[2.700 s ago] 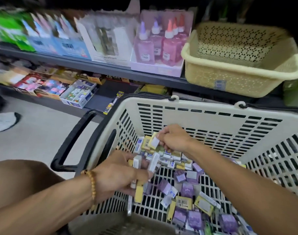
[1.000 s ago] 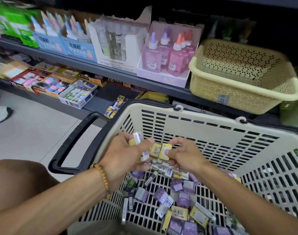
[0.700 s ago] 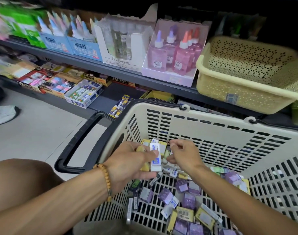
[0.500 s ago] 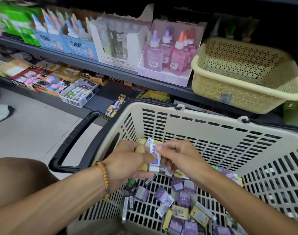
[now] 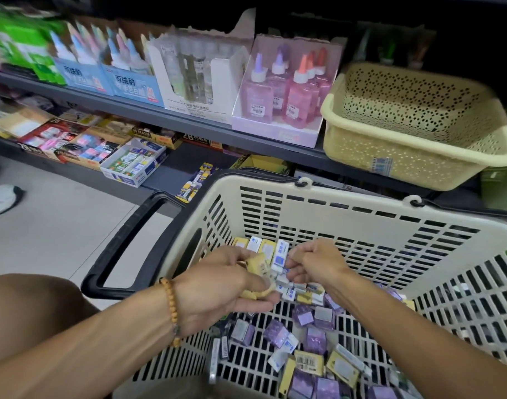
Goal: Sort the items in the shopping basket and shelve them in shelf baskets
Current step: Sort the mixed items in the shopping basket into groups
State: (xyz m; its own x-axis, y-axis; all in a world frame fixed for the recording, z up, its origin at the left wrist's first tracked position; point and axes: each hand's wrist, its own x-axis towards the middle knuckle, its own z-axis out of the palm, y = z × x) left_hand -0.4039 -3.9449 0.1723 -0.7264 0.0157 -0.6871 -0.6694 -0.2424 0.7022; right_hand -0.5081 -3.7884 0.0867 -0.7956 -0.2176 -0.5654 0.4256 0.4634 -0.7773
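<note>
Shelving of dark metal [image 5: 188, 126] spans the upper field; its top is cut off by the frame edge, and the space above the display boxes is too dark to read. Pale tiled floor [image 5: 53, 226] fills the left, where a white shoe [image 5: 1, 198] is cropped by the border. The beige slatted plastic shopping basket [image 5: 347, 214] with a black handle [image 5: 125, 246] occupies the lower centre; its near rim and right wall run out of view. On the upper shelf, at right, stands an empty cream perforated plastic shelf basket [image 5: 413, 156], its right end cut off. Beside it sit a pink carton of pink glue bottles [image 5: 284, 93], a white carton of clear tubes [image 5: 194, 73], and blue cartons of white bottles [image 5: 111, 73]; the green packs [image 5: 24, 50] at far left are blurred. The lower shelf holds open trays of small boxed stationery [image 5: 131, 162], labels illegible.

Within the shopping basket lie small boxed erasers, purple, yellow and white [image 5: 304, 335], partly hidden under both forearms. The left hand [image 5: 220, 286], wearing a wooden bead bracelet [image 5: 171, 306], has its grip closed round a bundle of yellow and white erasers [image 5: 263, 260]. The right hand [image 5: 315, 263] is curled, its fingertips pinching at a white eraser [image 5: 279, 259] in that bundle; how many pieces each grip encloses cannot be told.
</note>
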